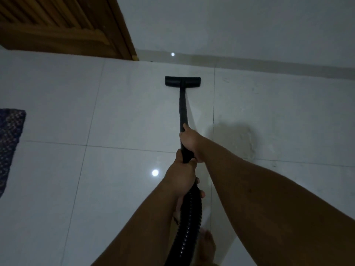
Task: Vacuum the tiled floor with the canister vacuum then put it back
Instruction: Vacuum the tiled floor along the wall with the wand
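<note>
Head view, looking down over pale glossy tiled floor, grout lines crossing, two bright light glints reflected. White wall ahead with a low skirting strip; wooden door upper left; patterned mat at the left edge. Dull, smudged patch on the tile right of the wand, probably worth a pass.

Black wand running straight ahead, floor head flat on the tile, near the skirting but not touching. Ribbed hose trailing back between the arms and out of the bottom edge; canister itself not in view.

Right hand wrapped round the wand, forward. Left hand just behind, gripping where wand meets hose. Bare foot beside the hose.

For a good stroke: keep the floor head flat, not tipped. Push slowly up to the skirting, then draw back in an overlapping lane. Steer from the right hand, feed hose with the left. Mind the foot and the hose loop. Avoid snagging the mat edge.
</note>
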